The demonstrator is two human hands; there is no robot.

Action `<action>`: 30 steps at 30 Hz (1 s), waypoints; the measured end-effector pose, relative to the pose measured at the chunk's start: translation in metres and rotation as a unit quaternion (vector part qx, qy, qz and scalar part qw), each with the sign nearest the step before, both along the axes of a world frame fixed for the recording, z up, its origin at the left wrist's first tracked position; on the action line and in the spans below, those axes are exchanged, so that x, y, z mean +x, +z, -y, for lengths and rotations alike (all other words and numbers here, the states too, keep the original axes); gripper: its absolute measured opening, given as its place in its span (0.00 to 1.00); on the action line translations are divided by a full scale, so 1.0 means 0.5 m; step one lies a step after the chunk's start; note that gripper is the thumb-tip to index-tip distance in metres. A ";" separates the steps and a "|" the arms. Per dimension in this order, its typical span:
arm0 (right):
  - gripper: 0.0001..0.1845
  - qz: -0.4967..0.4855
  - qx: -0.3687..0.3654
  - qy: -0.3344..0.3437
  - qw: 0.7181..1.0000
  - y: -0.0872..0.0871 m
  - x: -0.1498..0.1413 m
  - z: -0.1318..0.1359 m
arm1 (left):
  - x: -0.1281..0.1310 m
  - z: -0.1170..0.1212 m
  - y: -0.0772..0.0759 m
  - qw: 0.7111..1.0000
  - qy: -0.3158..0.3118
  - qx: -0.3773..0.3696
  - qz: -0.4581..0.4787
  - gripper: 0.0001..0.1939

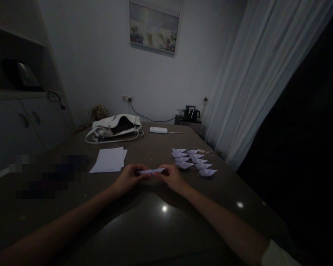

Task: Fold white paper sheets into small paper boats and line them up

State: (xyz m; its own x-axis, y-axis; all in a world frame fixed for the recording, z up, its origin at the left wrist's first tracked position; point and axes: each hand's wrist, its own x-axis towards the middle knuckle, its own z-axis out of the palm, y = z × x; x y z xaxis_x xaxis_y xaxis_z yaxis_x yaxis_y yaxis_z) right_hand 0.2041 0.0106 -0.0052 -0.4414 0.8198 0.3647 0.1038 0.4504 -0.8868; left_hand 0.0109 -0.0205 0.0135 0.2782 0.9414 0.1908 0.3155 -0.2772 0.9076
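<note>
Both my hands meet over the middle of the dark table (161, 225). My left hand (130, 177) and my right hand (170, 176) pinch the two ends of a narrow folded piece of white paper (152, 171), held just above the tabletop. To the right of my right hand lie several finished folded paper boats (193, 159) in a loose cluster. A small stack of flat white paper sheets (108, 159) lies to the left, beyond my left hand.
A white handbag (115, 127) rests at the far side of the table, with a white power bank (158, 130) and its cable beside it. A kettle (191, 112) stands on a low stand by the wall. A curtain (255, 81) hangs at the right, cabinets (24, 122) at the left.
</note>
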 end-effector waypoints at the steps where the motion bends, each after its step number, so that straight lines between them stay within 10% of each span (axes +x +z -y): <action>1: 0.13 0.000 0.001 0.002 1.000 -0.001 0.000 -0.001 | 0.000 0.000 0.000 1.000 -0.001 -0.001 0.004 0.16; 12: 0.11 0.026 0.025 -0.002 0.999 0.006 0.003 0.004 | 0.001 0.005 0.001 1.000 -0.021 -0.004 -0.010 0.17; 19: 0.10 0.055 0.048 -0.005 0.997 0.005 0.010 -0.001 | -0.011 0.001 -0.007 0.978 -0.023 0.096 -0.185 0.18; 30: 0.09 0.252 0.234 0.030 0.938 0.008 0.015 0.015 | -0.017 0.005 -0.005 0.915 -0.043 0.217 -0.339 0.10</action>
